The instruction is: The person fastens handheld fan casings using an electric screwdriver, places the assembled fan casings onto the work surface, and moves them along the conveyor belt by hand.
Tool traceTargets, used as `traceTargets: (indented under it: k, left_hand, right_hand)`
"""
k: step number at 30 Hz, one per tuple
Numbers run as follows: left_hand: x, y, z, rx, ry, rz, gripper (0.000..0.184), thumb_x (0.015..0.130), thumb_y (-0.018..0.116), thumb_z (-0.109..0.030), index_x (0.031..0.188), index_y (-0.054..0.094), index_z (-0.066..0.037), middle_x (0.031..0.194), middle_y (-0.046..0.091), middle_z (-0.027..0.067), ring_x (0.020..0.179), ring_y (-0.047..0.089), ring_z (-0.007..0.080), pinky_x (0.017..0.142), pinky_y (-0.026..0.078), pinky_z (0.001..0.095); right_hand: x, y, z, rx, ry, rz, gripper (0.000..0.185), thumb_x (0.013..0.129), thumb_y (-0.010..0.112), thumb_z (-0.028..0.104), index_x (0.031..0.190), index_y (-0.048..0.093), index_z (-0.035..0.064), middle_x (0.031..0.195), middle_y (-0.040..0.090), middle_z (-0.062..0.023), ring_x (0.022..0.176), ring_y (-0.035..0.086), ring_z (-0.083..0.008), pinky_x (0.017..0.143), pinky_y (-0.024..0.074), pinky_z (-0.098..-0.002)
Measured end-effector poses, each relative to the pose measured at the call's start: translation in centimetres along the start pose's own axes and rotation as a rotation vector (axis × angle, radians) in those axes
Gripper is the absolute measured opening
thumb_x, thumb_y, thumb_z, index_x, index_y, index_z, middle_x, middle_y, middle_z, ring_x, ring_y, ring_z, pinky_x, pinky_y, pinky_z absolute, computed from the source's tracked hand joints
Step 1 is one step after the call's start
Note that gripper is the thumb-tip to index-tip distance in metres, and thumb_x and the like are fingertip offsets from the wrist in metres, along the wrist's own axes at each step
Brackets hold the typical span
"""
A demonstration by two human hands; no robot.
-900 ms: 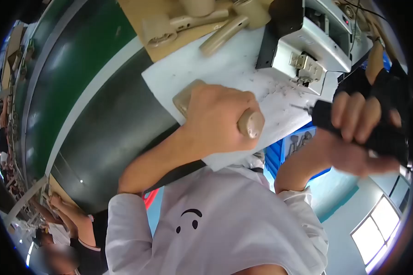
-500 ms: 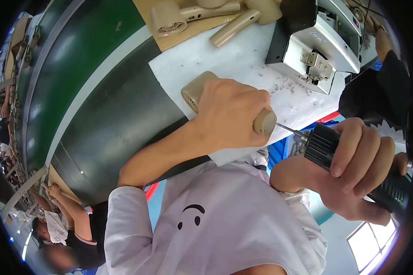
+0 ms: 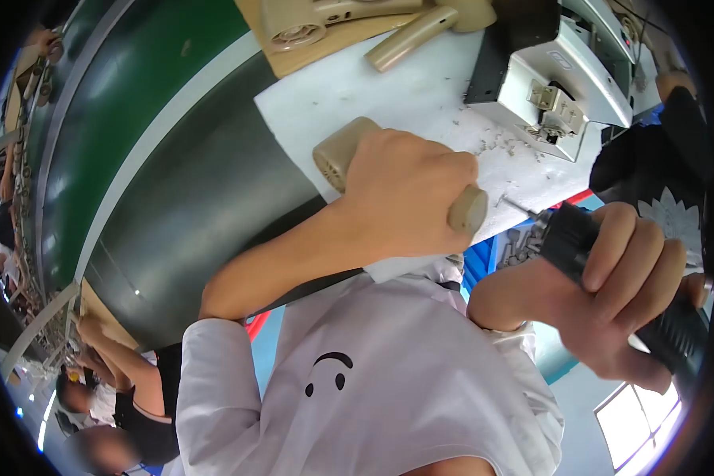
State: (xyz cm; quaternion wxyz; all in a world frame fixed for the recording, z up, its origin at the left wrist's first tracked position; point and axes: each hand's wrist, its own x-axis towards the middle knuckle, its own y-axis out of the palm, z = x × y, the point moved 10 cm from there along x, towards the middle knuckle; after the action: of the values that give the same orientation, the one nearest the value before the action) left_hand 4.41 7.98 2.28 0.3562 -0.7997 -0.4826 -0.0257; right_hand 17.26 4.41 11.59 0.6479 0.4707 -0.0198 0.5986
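In my head view, my left hand is wrapped tightly around the beige handheld fan, its long axis slanting down rightward; the handle end points toward my right hand, which grips an electric screwdriver, its bit near that end, not touching.

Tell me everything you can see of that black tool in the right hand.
The black tool looks like a power screwdriver: a thick, plastic-looking body with a thin metal bit at one end. The right hand wraps around its middle, hiding part of it. It slants, the bit pointing up and left in the picture, a gap short of the beige handle. Whether it is running can't be told.
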Motion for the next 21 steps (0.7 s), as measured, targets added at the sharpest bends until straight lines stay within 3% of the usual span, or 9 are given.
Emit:
traceTargets:
  k: [3,4,6,8,9,14,17,21]
  left_hand:
    - [0.1,-1.2,-0.2,-0.061,0.026,-0.109,0.022,0.056,0.068,-0.003,0.055,0.048,-0.011,0.051,0.050,0.0042,0.041,0.046,0.0239,0.040,0.033,0.0309]
    - [0.2,-1.6,-0.3,-0.049,0.022,-0.117,0.026,0.057,0.068,-0.001,0.054,0.043,-0.011,0.049,0.046,0.0046,0.039,0.042,0.0236,0.039,0.031,0.0306]
    - [0.4,-1.7,-0.5,-0.042,0.020,-0.119,0.031,0.058,0.067,0.001,0.053,0.038,-0.010,0.047,0.041,0.0051,0.037,0.039,0.0232,0.039,0.029,0.0304]
    - [0.5,-1.7,-0.5,-0.056,0.030,-0.126,0.036,0.059,0.068,0.002,0.053,0.034,-0.009,0.045,0.036,0.0048,0.036,0.034,0.0221,0.038,0.025,0.0301]
    - [0.5,-1.6,-0.5,-0.058,0.027,-0.124,0.036,0.059,0.068,0.002,0.053,0.034,-0.009,0.045,0.036,0.0048,0.036,0.034,0.0221,0.038,0.025,0.0301]
    - [0.6,-1.8,-0.4,-0.054,0.028,-0.136,0.035,0.059,0.068,0.002,0.054,0.035,-0.010,0.046,0.037,0.0045,0.037,0.034,0.0222,0.038,0.026,0.0301]
    - [0.7,-1.6,-0.2,-0.057,0.022,-0.130,0.035,0.059,0.068,0.002,0.054,0.035,-0.009,0.047,0.038,0.0047,0.037,0.035,0.0228,0.038,0.027,0.0307]
    - [0.7,-1.6,0.0,-0.051,0.030,-0.128,0.035,0.059,0.069,0.002,0.054,0.036,-0.009,0.047,0.039,0.0051,0.037,0.036,0.0234,0.038,0.027,0.0311]
  right_hand:
    - [1.3,-3.9,2.6,-0.252,-0.092,0.012,0.062,0.073,0.060,0.073,0.098,0.060,0.0166,0.066,0.044,0.0044,0.056,0.042,-0.0072,0.056,0.0345,-0.0262]
    - [1.7,-5.8,2.8,-0.344,-0.097,-0.095,0.063,0.075,0.052,0.077,0.096,0.059,0.0188,0.067,0.046,0.0028,0.057,0.044,-0.0106,0.057,0.0353,-0.0280]
    - [2.9,-7.5,1.4,-0.424,-0.089,-0.059,0.069,0.077,0.040,0.083,0.099,0.057,0.0194,0.067,0.049,-0.0009,0.057,0.046,-0.0145,0.056,0.0386,-0.0309]
    - [3.7,-9.0,0.4,-0.441,-0.128,0.123,0.075,0.084,0.023,0.080,0.121,0.039,0.0168,0.068,0.053,-0.0104,0.049,0.047,-0.0196,0.049,0.0437,-0.0363]
    - [3.8,-9.4,-0.1,-0.471,-0.132,0.042,0.072,0.087,0.019,0.077,0.120,0.039,0.0161,0.064,0.052,-0.0116,0.047,0.046,-0.0203,0.048,0.0444,-0.0375]
    - [3.9,-9.6,-2.6,-0.531,-0.090,0.027,0.070,0.090,0.021,0.074,0.117,0.039,0.0123,0.061,0.051,-0.0126,0.045,0.046,-0.0201,0.046,0.0450,-0.0355]
    - [4.6,-9.2,-2.6,-0.846,-0.137,-0.047,0.066,0.095,0.024,0.065,0.110,0.041,0.0028,0.057,0.050,-0.0135,0.041,0.047,-0.0191,0.040,0.0437,-0.0316]
    - [4.6,-8.7,-2.2,-1.049,-0.100,-0.206,0.064,0.094,0.027,0.067,0.109,0.043,0.0066,0.058,0.050,-0.0127,0.044,0.047,-0.0191,0.042,0.0431,-0.0336]
